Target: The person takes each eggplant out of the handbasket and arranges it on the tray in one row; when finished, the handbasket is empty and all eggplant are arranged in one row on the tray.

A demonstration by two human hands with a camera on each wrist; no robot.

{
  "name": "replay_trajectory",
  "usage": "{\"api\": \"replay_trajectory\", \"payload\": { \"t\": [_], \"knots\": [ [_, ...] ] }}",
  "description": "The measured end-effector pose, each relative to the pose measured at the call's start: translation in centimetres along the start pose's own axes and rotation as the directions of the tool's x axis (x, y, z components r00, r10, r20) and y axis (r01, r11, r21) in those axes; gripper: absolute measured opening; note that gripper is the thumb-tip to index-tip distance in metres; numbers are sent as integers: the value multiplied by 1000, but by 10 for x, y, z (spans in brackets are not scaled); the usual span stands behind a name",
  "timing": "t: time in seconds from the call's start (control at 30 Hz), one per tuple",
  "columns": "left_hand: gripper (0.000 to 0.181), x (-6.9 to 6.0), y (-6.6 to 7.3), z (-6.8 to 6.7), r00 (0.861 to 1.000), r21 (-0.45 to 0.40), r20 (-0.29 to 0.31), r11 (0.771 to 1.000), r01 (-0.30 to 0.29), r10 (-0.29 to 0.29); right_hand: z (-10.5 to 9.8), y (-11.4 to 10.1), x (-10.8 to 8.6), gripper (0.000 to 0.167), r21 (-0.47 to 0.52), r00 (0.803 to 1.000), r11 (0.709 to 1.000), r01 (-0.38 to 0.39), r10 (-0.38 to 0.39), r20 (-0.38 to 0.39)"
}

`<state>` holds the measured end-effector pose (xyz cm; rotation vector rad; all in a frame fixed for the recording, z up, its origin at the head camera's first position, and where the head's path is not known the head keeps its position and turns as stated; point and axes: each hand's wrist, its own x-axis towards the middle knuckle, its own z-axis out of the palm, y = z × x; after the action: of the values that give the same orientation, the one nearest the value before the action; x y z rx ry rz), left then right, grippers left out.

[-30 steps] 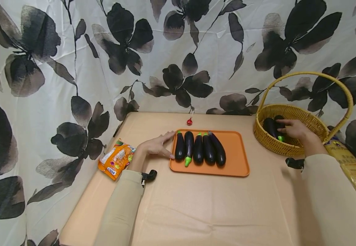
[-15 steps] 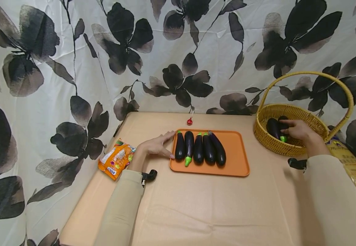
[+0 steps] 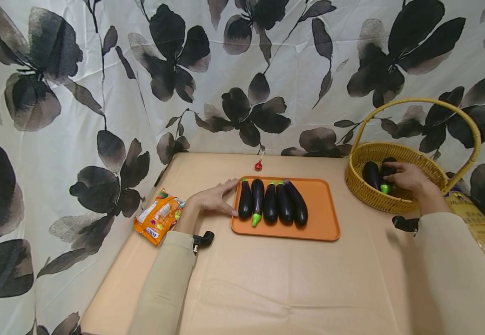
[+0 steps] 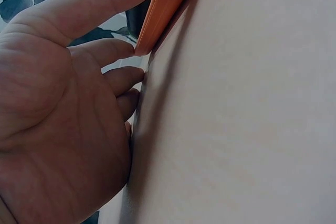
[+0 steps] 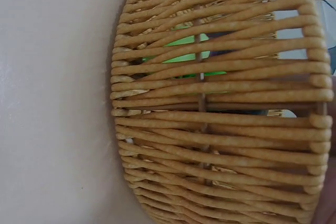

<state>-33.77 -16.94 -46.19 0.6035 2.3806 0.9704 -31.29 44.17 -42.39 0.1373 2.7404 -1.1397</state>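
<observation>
My left hand (image 3: 212, 199) rests at the left edge of an orange tray (image 3: 323, 209), its fingers spread and fairly straight. In the left wrist view, the fingertips and thumb touch the tray's rim (image 4: 163, 11). Several dark purple eggplants (image 3: 270, 203) lie side by side on the tray. Reaching into a wicker basket (image 3: 361, 193) at the right, my right hand (image 3: 410, 179) grips an eggplant (image 3: 388, 168) from its right side. Another eggplant (image 3: 371, 174) lies to its left; a bright green end shows below them. The basket's weave (image 5: 220, 93) hides most of this hand in the right wrist view.
An orange snack packet (image 3: 158, 217) lies left of the left forearm. A yellow package (image 3: 474, 228) lies beside the basket, partly behind the right sleeve. The basket's tall handle (image 3: 418, 100) arches above it. A small red ornament (image 3: 258, 165) sits behind the tray, before the floral curtain (image 3: 234, 70).
My right hand has shifted slightly right inside the basket, and the eggplants by it moved right with it. The left hand and tray stay put.
</observation>
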Motion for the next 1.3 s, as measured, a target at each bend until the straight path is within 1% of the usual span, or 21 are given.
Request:
{"api": "replay_trajectory", "payload": {
  "t": [0.13,0.23,0.33,0.47,0.67,0.8,1.0,1.1,1.3],
  "knots": [
    [128,1,-1,0,1000,2,-1,1000,0,0,-1,-6,-4,60,48,998,999,6,-3,-57],
    [128,1,-1,0,1000,5,-2,1000,-1,1,-2,-15,-8,59,83,994,996,33,-24,-104],
    [128,2,-1,1,1000,4,-1,1000,-1,1,-2,-25,-12,60,141,989,987,75,-56,-136],
    [127,2,-1,0,1000,7,0,1000,1,-1,-2,-38,-16,62,193,984,973,123,-95,-149],
    [126,3,0,-1,1000,16,0,1000,0,0,3,-56,-20,64,230,976,960,157,-116,-183],
    [126,3,0,-2,1000,9,0,1000,6,-6,10,-63,-25,64,265,970,946,186,-135,-202],
    [125,3,1,0,1000,15,-7,1000,12,-12,24,-69,-35,62,330,966,923,197,-126,-224],
    [125,3,1,0,1000,12,-9,1000,17,-16,30,-73,-40,61,338,962,917,210,-133,-237],
    [126,3,0,1,1000,6,-13,1000,22,-22,38,-77,-47,61,308,959,922,234,-166,-232]
  ]
}}
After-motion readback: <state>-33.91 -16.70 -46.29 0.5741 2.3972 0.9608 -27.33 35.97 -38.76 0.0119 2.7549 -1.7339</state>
